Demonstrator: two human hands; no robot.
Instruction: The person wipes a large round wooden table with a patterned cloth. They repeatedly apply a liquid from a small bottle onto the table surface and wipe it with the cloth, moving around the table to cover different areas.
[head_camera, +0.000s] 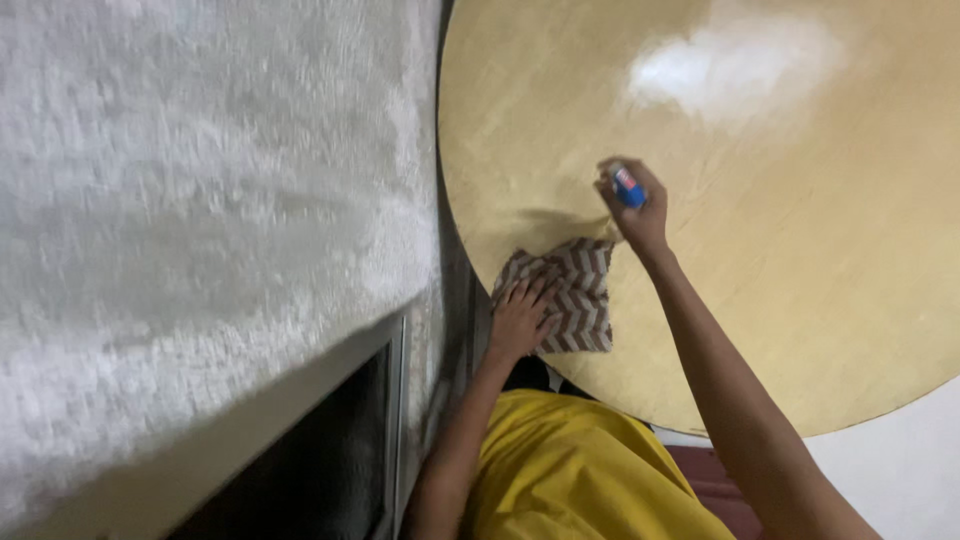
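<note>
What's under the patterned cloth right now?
The chevron-patterned cloth lies flat on the round wooden table, near its edge, with the left hand pressing on top. Whatever sits directly beneath the cloth is covered and cannot be seen.

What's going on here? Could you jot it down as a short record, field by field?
Surface: round pale wooden table, glossy, with a glare patch
Left hand: pressed flat on a brown and white zigzag cloth near the table's edge
Right hand: raised above the table, gripping a small blue object; its kind is too blurred to tell
Clothing: yellow top
Beside the table: shaggy white rug
</note>
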